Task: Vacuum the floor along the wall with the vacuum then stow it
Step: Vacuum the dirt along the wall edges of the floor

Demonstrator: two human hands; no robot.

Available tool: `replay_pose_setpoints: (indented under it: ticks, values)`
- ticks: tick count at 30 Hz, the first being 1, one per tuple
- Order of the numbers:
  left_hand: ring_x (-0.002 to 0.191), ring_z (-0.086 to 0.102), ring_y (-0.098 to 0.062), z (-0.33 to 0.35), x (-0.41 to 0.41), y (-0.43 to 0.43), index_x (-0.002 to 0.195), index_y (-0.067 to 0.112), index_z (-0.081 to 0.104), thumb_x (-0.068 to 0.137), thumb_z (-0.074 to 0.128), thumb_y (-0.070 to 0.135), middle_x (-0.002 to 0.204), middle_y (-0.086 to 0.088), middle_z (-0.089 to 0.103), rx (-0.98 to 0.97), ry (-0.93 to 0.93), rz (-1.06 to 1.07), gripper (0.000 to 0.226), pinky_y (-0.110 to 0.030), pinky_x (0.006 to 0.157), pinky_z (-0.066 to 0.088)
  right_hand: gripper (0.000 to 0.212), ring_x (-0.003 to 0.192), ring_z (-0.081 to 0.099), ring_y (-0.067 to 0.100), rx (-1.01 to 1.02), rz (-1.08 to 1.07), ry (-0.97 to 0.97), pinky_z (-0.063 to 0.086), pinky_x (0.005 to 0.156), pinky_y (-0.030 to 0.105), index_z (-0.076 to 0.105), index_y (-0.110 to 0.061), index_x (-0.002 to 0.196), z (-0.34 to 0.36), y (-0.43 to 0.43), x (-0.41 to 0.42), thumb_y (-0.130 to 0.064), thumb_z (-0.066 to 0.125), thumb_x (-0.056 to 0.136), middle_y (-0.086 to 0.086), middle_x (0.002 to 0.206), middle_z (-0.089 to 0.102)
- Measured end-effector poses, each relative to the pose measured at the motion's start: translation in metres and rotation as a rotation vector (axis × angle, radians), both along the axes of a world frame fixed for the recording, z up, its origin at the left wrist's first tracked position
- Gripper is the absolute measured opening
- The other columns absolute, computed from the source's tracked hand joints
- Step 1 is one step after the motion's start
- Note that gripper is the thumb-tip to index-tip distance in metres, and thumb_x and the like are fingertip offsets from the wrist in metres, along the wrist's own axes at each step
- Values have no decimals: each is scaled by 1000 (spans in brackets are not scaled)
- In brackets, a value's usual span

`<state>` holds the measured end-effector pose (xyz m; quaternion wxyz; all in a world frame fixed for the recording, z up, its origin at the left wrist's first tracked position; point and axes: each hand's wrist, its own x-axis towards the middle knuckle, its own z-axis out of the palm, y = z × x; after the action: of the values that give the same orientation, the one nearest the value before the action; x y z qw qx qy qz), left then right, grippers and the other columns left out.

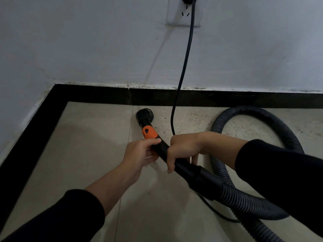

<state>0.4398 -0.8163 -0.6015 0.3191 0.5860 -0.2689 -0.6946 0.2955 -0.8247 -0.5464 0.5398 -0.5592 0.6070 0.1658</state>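
Observation:
A black vacuum wand (192, 172) with an orange collar (149, 132) points down at the tiled floor. Its round brush nozzle (145, 114) rests on the tile just in front of the black skirting. My left hand (139, 154) grips the wand right behind the orange collar. My right hand (183, 149) is curled over the wand a little further back. A ribbed grey hose (258, 116) loops from the wand's end across the floor to the right. The vacuum body is out of view.
A black power cord (183, 67) hangs from a wall socket (183, 13) down to the floor near my right hand. Black skirting (97, 94) runs along the white wall and turns a corner at the left. Specks of dirt (195, 119) lie right of the nozzle.

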Motion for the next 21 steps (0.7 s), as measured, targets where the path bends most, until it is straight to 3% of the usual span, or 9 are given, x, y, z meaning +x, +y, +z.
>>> replay_pose_setpoints:
  ticks: [7,11,15,18,21]
  values:
    - [87,71,-23,-2,-8,-11,104,2,68,81,70,15,96,-15,74,-23,11,31,26,-28,66,55,16,69,67,26,-115,-108,-47,56,61,30,61,-8,76,-3,-2,-7,-17,74,76,9,75,67]
    - [91,71,-22,-1,-15,-5,101,7,65,91,63,23,98,-13,73,41,144,36,19,-32,74,54,21,61,64,16,-205,-113,-67,50,54,24,61,-11,73,-5,4,-15,-24,77,76,1,67,64]
    - [88,73,-25,0,-20,0,114,3,58,97,54,32,104,-17,71,42,175,-42,34,-35,73,56,21,79,67,16,-111,-186,-207,54,70,27,70,-11,91,8,12,-45,-31,70,83,3,81,71]
    - [95,67,-26,3,-24,-3,134,3,46,98,51,34,123,-17,61,26,137,-12,48,-35,71,55,23,84,66,13,37,-259,-315,51,79,31,71,-16,97,22,26,-86,-32,64,82,-3,84,71]
    - [97,62,-25,13,-25,-10,144,6,39,99,49,35,135,-16,53,28,106,34,55,-33,66,52,23,98,64,13,219,-161,-225,51,89,35,68,-20,101,28,56,-121,-26,69,79,-5,97,70]
